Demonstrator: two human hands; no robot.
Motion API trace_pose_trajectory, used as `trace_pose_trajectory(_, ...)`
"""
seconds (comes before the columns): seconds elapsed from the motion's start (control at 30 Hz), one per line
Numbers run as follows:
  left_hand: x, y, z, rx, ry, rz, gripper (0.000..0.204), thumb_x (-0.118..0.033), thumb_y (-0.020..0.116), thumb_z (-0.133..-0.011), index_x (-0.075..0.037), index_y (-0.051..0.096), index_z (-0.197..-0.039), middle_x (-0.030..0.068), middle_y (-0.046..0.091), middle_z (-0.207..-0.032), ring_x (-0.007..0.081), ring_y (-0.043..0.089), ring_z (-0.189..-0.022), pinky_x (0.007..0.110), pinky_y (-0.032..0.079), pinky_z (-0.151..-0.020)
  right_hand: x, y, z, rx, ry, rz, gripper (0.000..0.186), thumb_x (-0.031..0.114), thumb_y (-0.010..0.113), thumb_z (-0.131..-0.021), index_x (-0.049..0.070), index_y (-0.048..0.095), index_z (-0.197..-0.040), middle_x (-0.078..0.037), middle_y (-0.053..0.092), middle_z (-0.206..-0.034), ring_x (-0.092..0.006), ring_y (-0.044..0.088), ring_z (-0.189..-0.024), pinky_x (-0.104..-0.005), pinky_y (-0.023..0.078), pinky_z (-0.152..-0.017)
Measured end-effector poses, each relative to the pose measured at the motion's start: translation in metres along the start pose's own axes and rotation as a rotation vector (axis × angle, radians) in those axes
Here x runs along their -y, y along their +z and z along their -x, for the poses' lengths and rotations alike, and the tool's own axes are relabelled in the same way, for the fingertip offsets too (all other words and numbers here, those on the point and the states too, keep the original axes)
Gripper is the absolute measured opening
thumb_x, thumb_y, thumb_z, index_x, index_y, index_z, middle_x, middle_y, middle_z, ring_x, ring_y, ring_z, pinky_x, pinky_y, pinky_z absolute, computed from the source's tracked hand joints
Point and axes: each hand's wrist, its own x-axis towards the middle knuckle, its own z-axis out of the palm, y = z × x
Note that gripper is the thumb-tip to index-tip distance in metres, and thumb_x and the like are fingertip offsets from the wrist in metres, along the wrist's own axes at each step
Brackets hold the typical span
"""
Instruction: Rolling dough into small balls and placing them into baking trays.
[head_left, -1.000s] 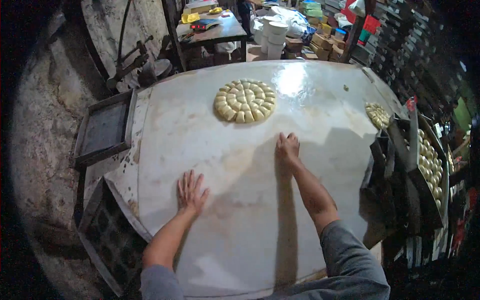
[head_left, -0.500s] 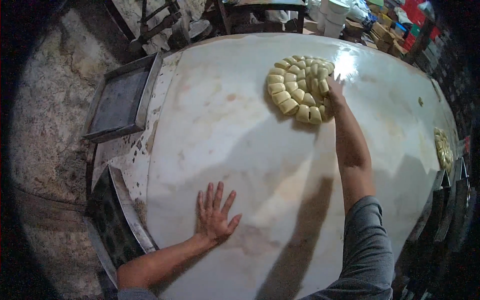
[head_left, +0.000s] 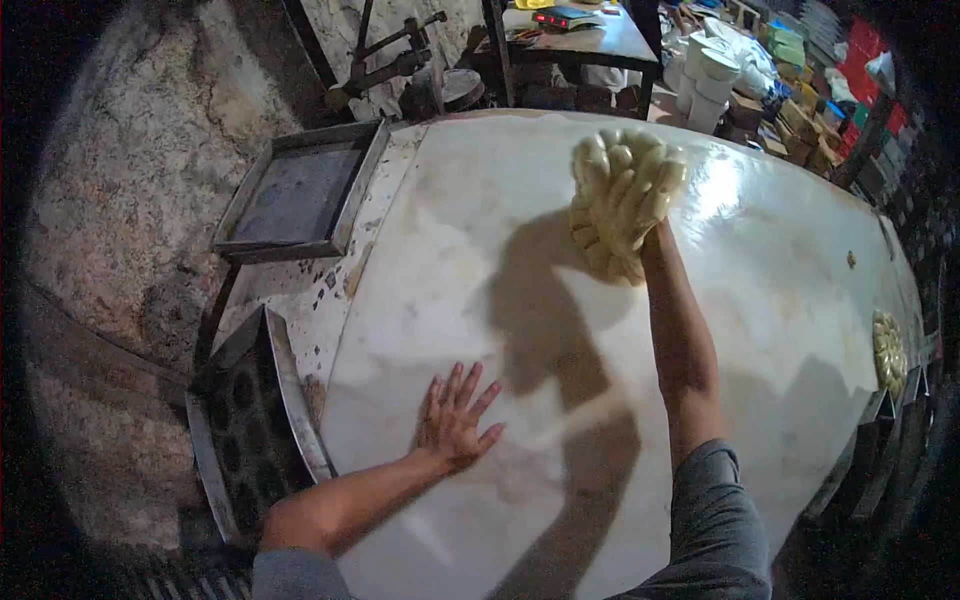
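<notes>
A mass of shiny, pale yellow-green dough (head_left: 608, 205), cut into thick connected segments, is bunched up at the far side of the pale table. My right hand (head_left: 656, 240) reaches out to it with a straight arm and grips its right edge. Dough hides most of the fingers; just the wrist and the heel of the hand show. Part of the mass is raised and folded, casting a shadow to its left. My left hand (head_left: 458, 425) is flat on the tabletop, fingers spread, holding nothing.
Two metal trays, one rectangular (head_left: 295, 195) and one tilted (head_left: 245, 425), stand along the table's left side. Another segmented dough mass (head_left: 888, 350) lies at the right edge. White buckets (head_left: 708, 75) and a small table (head_left: 590, 38) stand beyond the far edge.
The dough, earlier spread in a flat spiral, is now lifted and folded together in my right hand. My left hand stays flat on the table. The view has shifted a little.
</notes>
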Motion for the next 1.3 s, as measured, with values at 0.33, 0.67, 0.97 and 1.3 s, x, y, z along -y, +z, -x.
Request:
trace_pose_trajectory(0.33, -0.113, -0.07, -0.051, 0.291, 0.04, 2.019, 0.105, -0.084, 0.033, -0.075, -0.008, 0.024, -0.147, 0.0162, 0.026, -0.151, 0.0338, 0.029, -0.136, 0.051, 0.016, -0.113, 0.262, 0.092, -0.051, 0.105, 0.387, -1.207, 0.049, 0.052, 0.037, -0.094, 0.009, 0.054, -0.112, -0.013, 0.061, -0.102, -0.0283, 0.059, -0.092, -0.0432, 0.05, -0.08)
trace_pose_trajectory(0.67, -0.092, -0.104, 0.034, -0.595, -0.149, 2.38, 0.036, -0.019, 0.052, -0.096, -0.007, 0.045, -0.129, 0.0076, 0.053, -0.126, 0.0233, 0.054, -0.115, 0.035, 0.05, -0.094, 0.289, 0.023, 0.146, -0.006, 0.324, -0.51, 0.061, 0.054, 0.036, -0.097, 0.005, 0.039, -0.134, -0.015, 0.046, -0.131, -0.0287, 0.046, -0.122, -0.0463, 0.039, -0.103)
trace_pose_trajectory(0.97, -0.126, 0.056, 0.268, -0.309, -0.775, 2.057, 0.02, -0.014, 0.058, -0.093, -0.002, 0.053, -0.108, 0.0093, 0.064, -0.099, 0.0184, 0.062, -0.091, 0.029, 0.049, -0.074, 0.416, -0.113, 0.549, -0.175, 0.857, 1.155, 0.018, 0.014, 0.063, -0.08, 0.002, 0.066, -0.093, -0.012, 0.059, -0.09, -0.0286, 0.057, -0.088, -0.0383, 0.047, -0.079)
trace_pose_trajectory(1.3, -0.226, 0.115, 0.066, -0.363, -0.738, 1.296, 0.051, -0.042, 0.05, -0.092, -0.004, 0.052, -0.125, 0.013, 0.055, -0.125, 0.0232, 0.051, -0.118, 0.037, 0.041, -0.096, 0.416, -0.044, 0.53, -0.139, 0.729, 1.501, 0.015, 0.019, 0.061, -0.08, 0.009, 0.069, -0.088, -0.008, 0.061, -0.092, -0.0279, 0.053, -0.098, -0.0382, 0.041, -0.085)
